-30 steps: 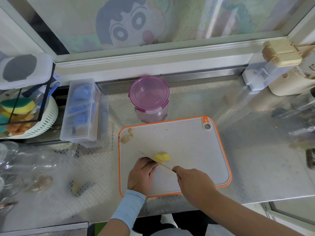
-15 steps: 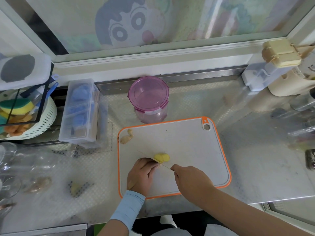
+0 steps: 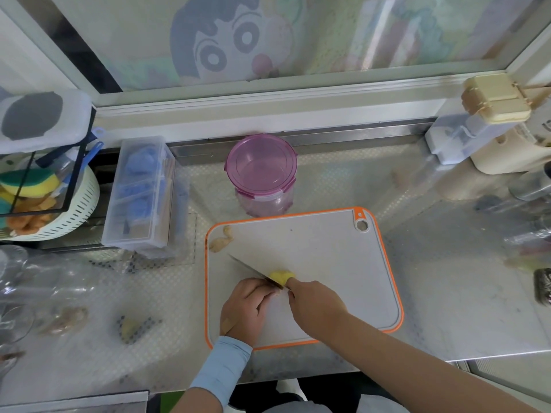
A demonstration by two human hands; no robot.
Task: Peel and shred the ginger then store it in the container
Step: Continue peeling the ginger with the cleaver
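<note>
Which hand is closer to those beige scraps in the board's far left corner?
Left. The left hand is back toward the person from the scraps; the right hand, gripping the knife, is farther, to their right.

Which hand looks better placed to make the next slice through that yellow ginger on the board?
The right hand: it holds the knife, whose blade rests against the ginger on the cutting board. The left hand sits curled beside the blade, probably steadying.
</note>
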